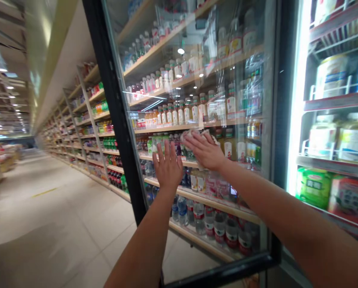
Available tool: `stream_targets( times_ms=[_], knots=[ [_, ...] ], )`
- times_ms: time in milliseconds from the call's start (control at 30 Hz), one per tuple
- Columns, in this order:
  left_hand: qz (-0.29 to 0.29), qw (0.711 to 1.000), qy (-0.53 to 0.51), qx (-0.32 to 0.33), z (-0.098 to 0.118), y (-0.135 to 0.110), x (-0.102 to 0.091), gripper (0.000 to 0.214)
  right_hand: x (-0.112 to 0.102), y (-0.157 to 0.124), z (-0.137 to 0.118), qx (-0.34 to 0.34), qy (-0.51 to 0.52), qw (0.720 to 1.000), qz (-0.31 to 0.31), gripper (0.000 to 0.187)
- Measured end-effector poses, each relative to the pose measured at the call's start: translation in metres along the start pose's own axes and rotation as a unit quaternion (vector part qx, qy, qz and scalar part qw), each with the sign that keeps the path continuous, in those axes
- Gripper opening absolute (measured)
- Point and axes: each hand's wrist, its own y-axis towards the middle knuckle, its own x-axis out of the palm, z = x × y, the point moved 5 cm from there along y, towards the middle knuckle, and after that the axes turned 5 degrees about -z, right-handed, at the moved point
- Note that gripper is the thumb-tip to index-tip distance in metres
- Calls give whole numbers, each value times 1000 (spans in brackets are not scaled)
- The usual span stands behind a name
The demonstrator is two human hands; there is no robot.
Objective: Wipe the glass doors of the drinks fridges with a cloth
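Hands: our right hand (207,151) has hold of a crumpled cloth (187,137), pinning it beneath nearly straight fingers; our left hand (168,170) is bare and released, fingers spread.
Cloth: bunched under the right fingers, near the middle of the glass (193,92), well inside its left and right edges.
Slipping: we could lose the cloth if the palm's pressure eased, since no finger seems hooked firmly round it.
Smears: our bare left palm could print the glass; contact looks likely, though we cannot be sure.
Door (114,92): it stands ajar, so a hard push near its left edge could swing it away from us.
Arms: the left forearm (143,240) climbs steeply, fingers upward; the right forearm (271,202) slants in across the door's right edge, fingers aimed up and left.
Beyond the glass: bottles (181,114) line wooden shelves (163,128).
Beside the door's right edge: a lit fridge (337,102) holds cans (331,76) and a green pack (313,187).
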Motion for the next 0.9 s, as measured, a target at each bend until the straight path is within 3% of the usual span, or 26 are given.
stream_targets(
  times_ms=[67,100,133,233,300,400,467,533,633,667,733,833,900],
  knots=[
    [5,1000,1,4,1,0,-1,60,-4,0,13,113,-1,993,40,59],
    [8,1000,3,6,1,0,-2,60,-4,-2,14,139,-5,989,51,59],
    [8,1000,3,8,1,1,-2,60,-4,-3,12,129,-9,990,50,59],
    [6,1000,2,8,2,2,-2,60,2,-8,-5,-20,-16,1000,-1,55],
    [3,1000,1,6,1,2,-3,60,3,-13,1,-28,-20,999,-12,54],
    [0,1000,4,3,1,3,-3,60,-6,-27,33,149,-37,987,49,54],
    [-2,1000,7,2,1,3,-3,61,-8,-43,45,214,-48,973,71,55],
    [-3,1000,7,0,2,3,-3,60,-5,-57,43,155,-49,986,45,56],
    [-5,1000,4,0,2,3,-4,61,3,-79,38,-6,-26,999,-33,58],
    [-6,1000,2,-1,1,3,-4,61,3,-86,44,-8,-15,999,-43,59],
    [-11,1000,-2,-4,1,3,-4,61,2,-105,71,116,7,993,-8,58],
    [-18,1000,-7,-10,2,4,-5,60,0,-154,106,370,18,923,108,58],
    [-17,1000,-3,-9,2,4,-5,59,5,-185,109,420,17,897,135,60]
  ],
)
